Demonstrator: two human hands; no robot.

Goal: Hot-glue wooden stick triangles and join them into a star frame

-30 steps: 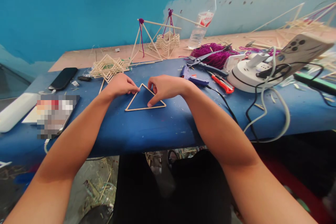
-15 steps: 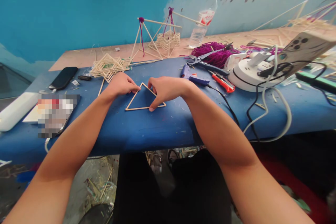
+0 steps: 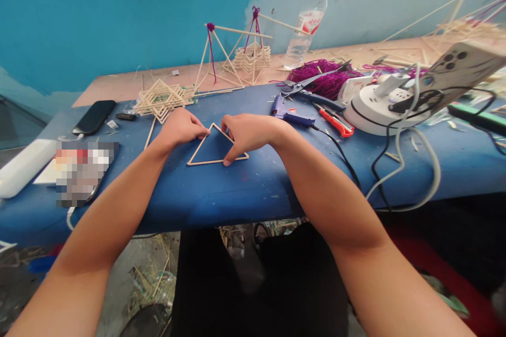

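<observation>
A triangle of thin wooden sticks [image 3: 209,162] lies flat on the blue-covered table [image 3: 237,189]. Its left side is pinched near the top corner by my left hand [image 3: 184,125], thumb and fingertips together. My right hand [image 3: 249,134] reaches over the right side, thumb on the bottom stick and fingers on the slanted one. Some of that right side is hidden behind the hand. Just beyond my left hand sits a stack of layered stick squares [image 3: 164,99]. A blue glue gun [image 3: 292,115] rests right of my right hand.
Behind stand stick frames tied with purple yarn [image 3: 211,27] and a plastic bottle [image 3: 302,37]. At right are a purple yarn pile [image 3: 316,76], cutters [image 3: 322,101], a red utility knife [image 3: 336,122] and a white power strip [image 3: 375,110] with trailing cables. Phones [image 3: 97,116] lie left.
The view has shifted very slightly. Both hands keep their places on the stick triangle, and nothing else has visibly moved.
</observation>
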